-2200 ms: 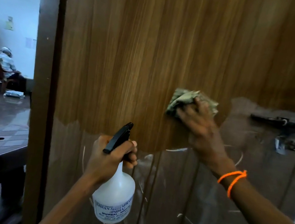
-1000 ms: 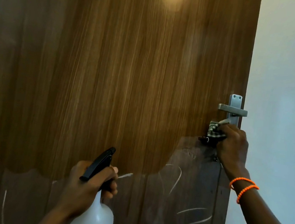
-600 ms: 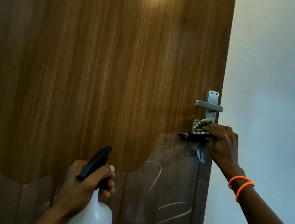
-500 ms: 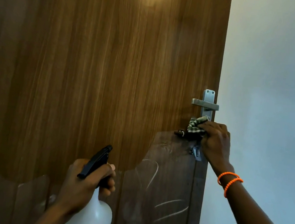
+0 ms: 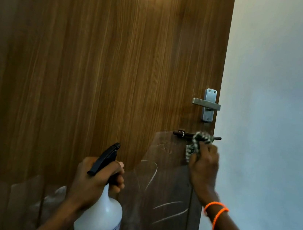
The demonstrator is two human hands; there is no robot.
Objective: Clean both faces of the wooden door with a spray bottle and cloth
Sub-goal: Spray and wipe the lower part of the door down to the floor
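At door edge: R hand grips cloth on black bolt.
L hand fingers curled round spray bottle neck, below & left of lever handle.

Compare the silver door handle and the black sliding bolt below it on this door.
The door handle is silver-grey metal, a lever on an upright plate; the sliding bolt is black, thin and lies level. The handle is bare and untouched, while the cloth in the right hand covers part of the bolt. The handle sits higher, on plain wood grain; the bolt sits at the top of a duller patch. Both sit near the door's right edge.
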